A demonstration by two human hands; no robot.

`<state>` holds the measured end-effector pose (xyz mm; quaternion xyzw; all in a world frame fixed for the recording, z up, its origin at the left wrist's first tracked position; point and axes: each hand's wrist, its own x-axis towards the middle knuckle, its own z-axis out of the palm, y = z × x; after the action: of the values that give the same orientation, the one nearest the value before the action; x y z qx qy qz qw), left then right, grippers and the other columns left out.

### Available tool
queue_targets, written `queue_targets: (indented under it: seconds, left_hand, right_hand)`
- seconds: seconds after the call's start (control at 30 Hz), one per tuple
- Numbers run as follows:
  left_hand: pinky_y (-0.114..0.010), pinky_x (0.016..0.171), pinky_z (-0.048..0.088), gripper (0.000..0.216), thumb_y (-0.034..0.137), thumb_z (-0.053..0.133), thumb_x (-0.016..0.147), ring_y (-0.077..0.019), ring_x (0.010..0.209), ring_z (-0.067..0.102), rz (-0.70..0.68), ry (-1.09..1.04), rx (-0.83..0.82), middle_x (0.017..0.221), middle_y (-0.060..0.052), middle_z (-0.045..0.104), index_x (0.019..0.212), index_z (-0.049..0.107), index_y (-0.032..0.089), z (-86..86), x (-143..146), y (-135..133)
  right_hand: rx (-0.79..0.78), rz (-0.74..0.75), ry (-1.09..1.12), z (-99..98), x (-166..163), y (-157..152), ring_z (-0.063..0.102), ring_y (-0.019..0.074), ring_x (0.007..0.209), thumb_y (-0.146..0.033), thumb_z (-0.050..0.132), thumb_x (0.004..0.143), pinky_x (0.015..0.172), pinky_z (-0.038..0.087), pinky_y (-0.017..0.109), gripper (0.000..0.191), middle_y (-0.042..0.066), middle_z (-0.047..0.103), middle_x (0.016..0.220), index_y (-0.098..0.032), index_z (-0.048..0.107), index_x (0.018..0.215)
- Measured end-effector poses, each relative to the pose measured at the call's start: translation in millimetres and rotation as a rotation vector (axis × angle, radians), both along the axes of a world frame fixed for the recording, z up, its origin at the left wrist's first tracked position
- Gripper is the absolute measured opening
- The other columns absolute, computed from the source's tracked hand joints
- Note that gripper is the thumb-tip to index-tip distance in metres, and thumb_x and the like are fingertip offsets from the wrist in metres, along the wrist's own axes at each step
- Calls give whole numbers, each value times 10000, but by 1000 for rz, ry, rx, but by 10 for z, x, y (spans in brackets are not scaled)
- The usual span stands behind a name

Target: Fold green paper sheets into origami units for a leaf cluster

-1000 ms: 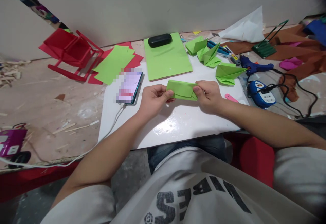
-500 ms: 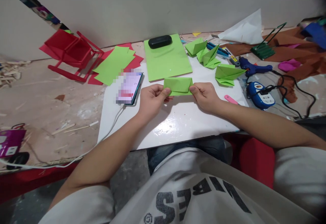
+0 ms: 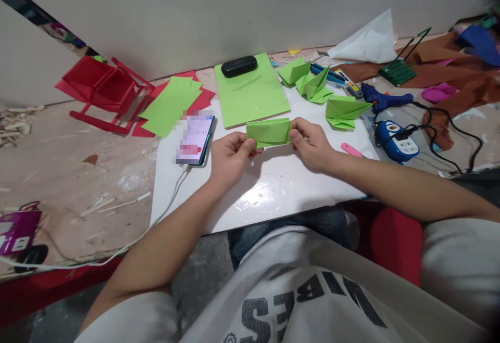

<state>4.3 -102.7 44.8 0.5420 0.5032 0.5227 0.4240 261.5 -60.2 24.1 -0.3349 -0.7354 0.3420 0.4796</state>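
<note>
A folded piece of green paper (image 3: 267,131) is held between my two hands, above the white board (image 3: 253,202). My left hand (image 3: 231,156) pinches its left end, thumb on top. At the right end, my right hand (image 3: 311,142) grips the upper corner between thumb and curled fingers. Just beyond lies a stack of green sheets (image 3: 253,98) bearing a black case (image 3: 239,66). Several folded green paper shapes, one of them a fan-like piece (image 3: 346,112), stand to the right. A thin red thing (image 3: 255,151) shows by my left fingertips; its kind is unclear.
Left of my hands lies a phone (image 3: 197,137) on a white cable (image 3: 172,197). A red model rocking chair (image 3: 109,93) stands farther left. A blue glue gun (image 3: 385,98), a blue power socket (image 3: 397,141) and a pink-handled tool (image 3: 351,150) lie right.
The paper's right end has lifted slightly, and my right fingers have shifted up to its upper corner. My left hand keeps its pinch. The whole view has shifted a little.
</note>
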Motion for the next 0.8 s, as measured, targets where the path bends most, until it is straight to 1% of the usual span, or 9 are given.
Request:
queue_targets:
  seconds: [0.07,0.2,0.3,0.4,0.5,0.57,0.63,0.7,0.8]
  left_hand:
    - [-301,666,718,674,834,998,846,-195,631,825,-15,8,13,755,-79,862,849,792,192,-20,14,-15]
    - [-283,671,707,709,877,997,827,-191,677,838,-47,-5,14,795,-76,873,923,845,192,-76,38,-1]
    - [-290,645,688,734,893,977,842,-188,686,831,9,-34,26,886,-74,899,1093,871,212,-106,26,41]
    - [-295,642,670,713,888,962,866,-178,683,819,64,-48,29,946,-76,911,1141,864,238,-113,-11,77]
    - [-298,644,658,622,820,966,902,-172,680,808,78,-49,32,957,-76,909,1113,867,243,-109,-31,82]
    - [-305,650,663,530,737,964,934,-173,685,807,78,-47,25,962,-73,908,1110,870,245,-108,-24,73]
    - [-317,666,673,436,649,954,955,-175,689,804,76,-41,16,962,-65,906,1110,869,252,-113,-12,63]
    - [-330,681,682,340,566,931,972,-176,691,797,74,-23,12,956,-58,903,1099,865,258,-123,-10,64]
    - [-349,724,692,199,441,866,999,-190,740,807,75,43,27,962,-58,900,1079,861,259,-149,-46,90]
  right_hand:
    - [-104,61,73,-26,-14,-7,612,139,644,-903,721,1067,585,449,296,661,-30,691,772,-242,700,1036]
    - [-422,197,146,6,-77,-80,552,128,474,-926,885,913,448,427,273,721,-57,615,568,-252,641,833]
    - [-596,74,249,71,-114,-65,464,114,388,-962,935,812,350,348,265,761,-77,554,511,-269,621,798]
    - [-576,-167,422,101,-91,85,465,90,416,-894,997,794,343,309,232,733,-79,589,567,-272,609,820]
    - [-546,-297,564,106,-24,245,541,60,508,-585,1064,867,420,381,194,560,-55,706,737,-252,614,856]
    - [-646,-257,573,118,5,275,596,66,557,-379,1042,874,447,424,202,390,-23,778,867,-231,691,956]
    - [-755,-168,515,137,2,235,609,84,563,-297,1002,858,439,429,221,328,-6,798,894,-206,768,1069]
    - [-780,-90,440,154,-29,158,591,91,550,-307,983,857,442,422,232,311,-7,780,836,-189,806,1085]
    - [-731,-10,332,144,-80,58,566,101,545,-385,967,898,466,414,251,275,-3,758,781,-194,804,1013]
